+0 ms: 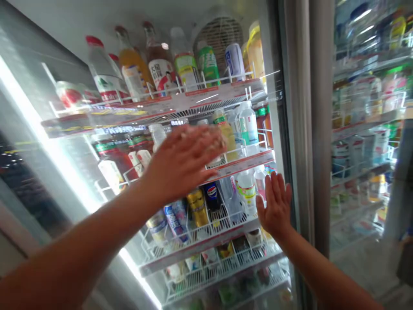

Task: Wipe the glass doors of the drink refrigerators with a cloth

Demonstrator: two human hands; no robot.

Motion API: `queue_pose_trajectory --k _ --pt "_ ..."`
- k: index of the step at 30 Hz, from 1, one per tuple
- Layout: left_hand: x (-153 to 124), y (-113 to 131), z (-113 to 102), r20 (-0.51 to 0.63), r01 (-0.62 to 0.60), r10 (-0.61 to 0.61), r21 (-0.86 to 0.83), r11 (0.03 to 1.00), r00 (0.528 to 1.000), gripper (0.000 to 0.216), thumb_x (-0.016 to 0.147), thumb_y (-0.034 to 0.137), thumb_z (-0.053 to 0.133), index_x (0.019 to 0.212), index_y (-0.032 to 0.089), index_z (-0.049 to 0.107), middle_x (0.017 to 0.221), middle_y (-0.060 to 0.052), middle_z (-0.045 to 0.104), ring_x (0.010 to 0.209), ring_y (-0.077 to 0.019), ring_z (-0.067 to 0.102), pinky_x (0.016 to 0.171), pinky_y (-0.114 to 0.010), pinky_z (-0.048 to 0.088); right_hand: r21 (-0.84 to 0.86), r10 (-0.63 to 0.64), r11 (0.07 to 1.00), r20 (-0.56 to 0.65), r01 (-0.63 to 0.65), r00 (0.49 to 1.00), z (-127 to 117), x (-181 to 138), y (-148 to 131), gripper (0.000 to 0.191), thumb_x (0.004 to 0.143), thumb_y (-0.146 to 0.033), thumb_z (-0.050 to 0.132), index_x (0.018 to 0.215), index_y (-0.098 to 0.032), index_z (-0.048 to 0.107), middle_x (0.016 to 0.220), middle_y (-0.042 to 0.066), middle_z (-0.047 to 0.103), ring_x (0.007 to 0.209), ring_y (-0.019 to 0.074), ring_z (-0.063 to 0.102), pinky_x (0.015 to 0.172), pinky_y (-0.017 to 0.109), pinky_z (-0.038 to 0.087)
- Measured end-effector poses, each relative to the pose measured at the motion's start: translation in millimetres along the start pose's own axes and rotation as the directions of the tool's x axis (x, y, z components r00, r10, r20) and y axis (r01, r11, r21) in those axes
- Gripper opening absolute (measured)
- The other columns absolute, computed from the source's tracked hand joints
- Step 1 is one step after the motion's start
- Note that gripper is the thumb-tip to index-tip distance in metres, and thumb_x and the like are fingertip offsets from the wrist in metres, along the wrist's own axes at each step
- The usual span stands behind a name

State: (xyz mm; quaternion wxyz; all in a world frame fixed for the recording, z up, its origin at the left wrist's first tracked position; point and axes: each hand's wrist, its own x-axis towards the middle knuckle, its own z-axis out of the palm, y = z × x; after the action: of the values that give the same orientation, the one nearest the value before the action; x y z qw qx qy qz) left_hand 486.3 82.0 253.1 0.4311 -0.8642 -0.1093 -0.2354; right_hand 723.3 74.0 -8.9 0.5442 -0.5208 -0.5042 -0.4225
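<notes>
My left hand (pixel 187 157) is raised in front of the drink shelves of a lit fridge, fingers stretched out to the right, holding nothing. It hides part of the second shelf, near a bottle of yellowish drink (pixel 227 137) and a clear bottle with a green and white label (pixel 248 125). Lower right, my right hand (pixel 275 206) stands upright with its fingers extended, near the fridge's right edge. Bottles with pink and green labels (pixel 247 189) are beside it in view. Whether either hand touches anything I cannot tell.
Bottles of several kinds line the top shelf (pixel 180 101), below a round fan grille (pixel 222 32). Cans, including a dark blue Pepsi can (pixel 212 196), stand lower down. A metal door frame (pixel 305 129) runs down the right, beside another stocked fridge (pixel 361 114). A bright light strip (pixel 41 125) edges the left.
</notes>
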Motion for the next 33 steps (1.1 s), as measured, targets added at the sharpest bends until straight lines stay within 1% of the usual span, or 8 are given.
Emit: queue_pose_trajectory --k 5,11,17,20,22,25,29,33 --pt "42 -32 -18 -0.200 0.480 -0.473 -0.013 0.877 0.858 0.077 0.088 0.046 0.067 0.155 0.025 0.035 0.169 -0.004 0.018 0.156 -0.0368 0.000 0.121 -0.069 -0.007 0.006 0.010 1.000 0.002 -0.010 1.000 0 0 0 0.073 0.100 -0.030 0.047 0.163 -0.019 0.012 0.166 0.014 0.029 0.154 0.0292 0.026 0.125 0.053 0.019" --pt "56 21 14 0.057 -0.087 0.094 -0.116 0.989 0.994 0.055 0.093 0.060 0.054 0.139 0.030 0.052 0.155 0.004 0.045 0.148 -0.0204 0.037 0.126 -0.047 0.020 0.011 -0.006 1.000 0.001 0.006 1.000 -2 1 1 0.072 0.101 -0.030 0.047 0.163 -0.016 0.014 0.166 0.014 0.028 0.155 0.0257 0.021 0.126 0.048 0.016" --pt "51 8 -11 -0.186 0.507 -0.484 0.100 0.856 0.855 0.054 0.103 0.045 0.044 0.152 0.023 0.040 0.167 -0.008 0.025 0.154 -0.0383 0.013 0.120 -0.070 0.006 0.011 -0.019 1.000 -0.015 0.020 1.000 -2 0 2 0.070 0.102 -0.030 0.046 0.162 -0.016 0.015 0.165 0.015 0.030 0.155 0.0263 0.021 0.126 0.049 0.016" --pt "19 33 11 -0.023 0.058 -0.056 0.114 0.992 0.998 0.056 0.099 0.053 0.049 0.149 0.027 0.043 0.163 -0.004 0.034 0.154 -0.0335 0.018 0.124 -0.063 0.006 0.019 -0.015 1.000 -0.003 0.015 1.000 -1 -2 3 0.070 0.102 -0.030 0.046 0.162 -0.016 0.015 0.165 0.016 0.030 0.155 0.0271 0.021 0.125 0.050 0.017" --pt "-3 44 19 0.139 -0.224 0.214 0.057 0.973 0.967 0.054 0.101 0.059 0.041 0.147 0.031 0.045 0.162 0.001 0.037 0.152 -0.0233 0.028 0.128 -0.050 0.012 0.020 -0.018 1.000 0.001 0.018 1.000 -1 -2 4 0.070 0.102 -0.031 0.046 0.162 -0.015 0.015 0.165 0.016 0.030 0.155 0.0276 0.022 0.125 0.051 0.018" --pt "-26 30 5 0.066 0.053 -0.067 0.204 0.978 0.996 0.052 0.104 0.049 0.041 0.152 0.030 0.038 0.165 -0.003 0.031 0.153 -0.0278 0.025 0.124 -0.057 0.014 0.019 -0.018 1.000 -0.002 0.018 1.000 -1 -3 4 0.070 0.101 -0.031 0.047 0.162 -0.016 0.015 0.165 0.016 0.030 0.155 0.0284 0.022 0.125 0.051 0.018" --pt "-52 16 -8 -0.192 0.508 -0.473 0.248 0.825 0.860 0.060 0.102 0.042 0.046 0.157 0.023 0.030 0.168 -0.011 0.019 0.154 -0.0395 0.013 0.121 -0.065 0.013 0.017 -0.011 1.000 -0.006 0.011 1.000 -2 -2 3 0.072 0.101 -0.031 0.048 0.163 -0.018 0.014 0.166 0.016 0.029 0.154 0.0299 0.023 0.124 0.053 0.019" --pt "-83 41 15 0.092 -0.129 0.115 0.174 0.976 0.989 0.056 0.100 0.049 0.048 0.153 0.037 0.035 0.165 0.004 0.030 0.156 -0.0222 0.017 0.129 -0.048 0.006 0.016 -0.016 1.000 0.000 0.016 1.000 -2 -3 4 0.071 0.101 -0.032 0.047 0.163 -0.018 0.015 0.165 0.017 0.030 0.154 0.0300 0.024 0.124 0.054 0.019"
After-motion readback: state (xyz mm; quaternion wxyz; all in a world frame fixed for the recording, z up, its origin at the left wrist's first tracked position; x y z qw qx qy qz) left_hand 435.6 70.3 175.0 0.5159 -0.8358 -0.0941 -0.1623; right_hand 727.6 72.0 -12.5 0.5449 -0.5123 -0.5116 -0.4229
